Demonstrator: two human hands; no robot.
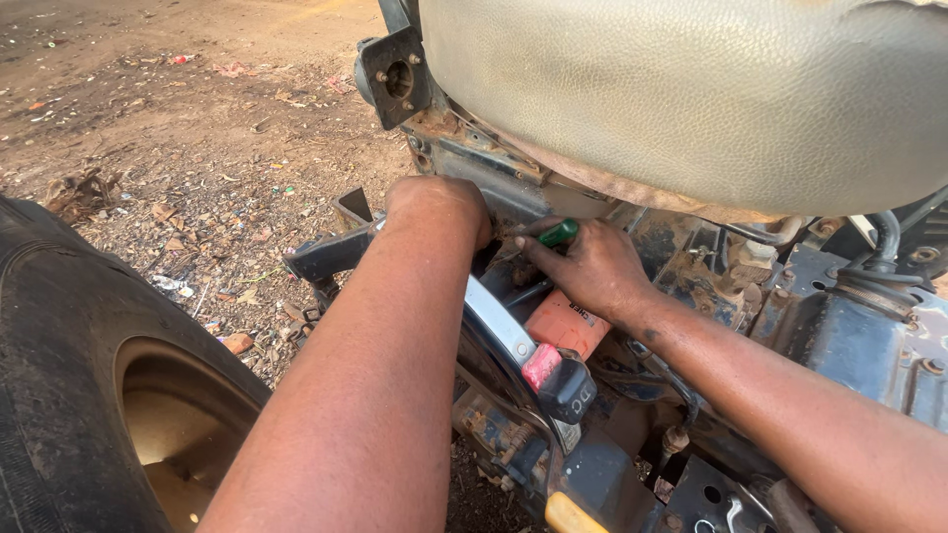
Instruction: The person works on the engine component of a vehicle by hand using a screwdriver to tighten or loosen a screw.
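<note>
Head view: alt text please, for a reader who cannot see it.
Two bare hands work under a tractor's beige seat: the right hand grips a green-handled tool, the left hand presses on the metal frame. A large tyre stands left on littered dirt.

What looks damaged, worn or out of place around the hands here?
The seat has a frayed lower edge, and the metal frame under it shows rust and flaking paint. Litter lies scattered over the dirt. The right hand grips a green-handled tool; the left hand reaches under the seat.

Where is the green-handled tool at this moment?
In the head view, the green-handled tool is near the centre, held in the right hand, just under the seat.
</note>
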